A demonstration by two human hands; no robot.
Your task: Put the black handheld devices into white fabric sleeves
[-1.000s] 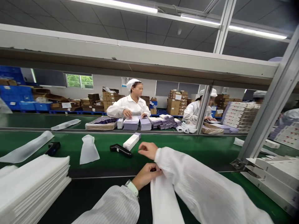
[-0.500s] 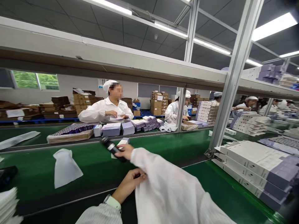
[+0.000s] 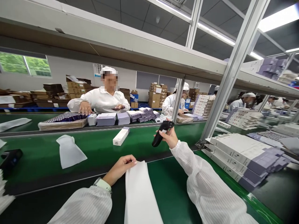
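Observation:
My left hand (image 3: 121, 168) is closed, pinching the upper edge of a long white foam sleeve (image 3: 141, 194) that hangs toward me. My right hand (image 3: 170, 137) is wrapped around a black handheld device (image 3: 161, 135) with a curved body and a small white label, tilted over the green belt. A slim white box with a lilac end (image 3: 121, 137) lies on the belt, left of the device and apart from it. Another white foam sleeve (image 3: 71, 152) lies flat further left. At the left edge rests another black device (image 3: 11, 158), partly cut off.
White-and-lilac cartons (image 3: 247, 155) are stacked at right, beside a metal post (image 3: 230, 77). A shelf (image 3: 130, 49) crosses overhead. Opposite, a co-worker (image 3: 100, 98) reaches to a tray of packed items (image 3: 63, 121), near stacked lilac boxes (image 3: 106, 119). White sleeves (image 3: 4, 196) pile at lower left.
My right hand has carried the black device to the right, away from my left hand, uncovering the white box and the sleeve. The co-worker's hand has moved to the tray.

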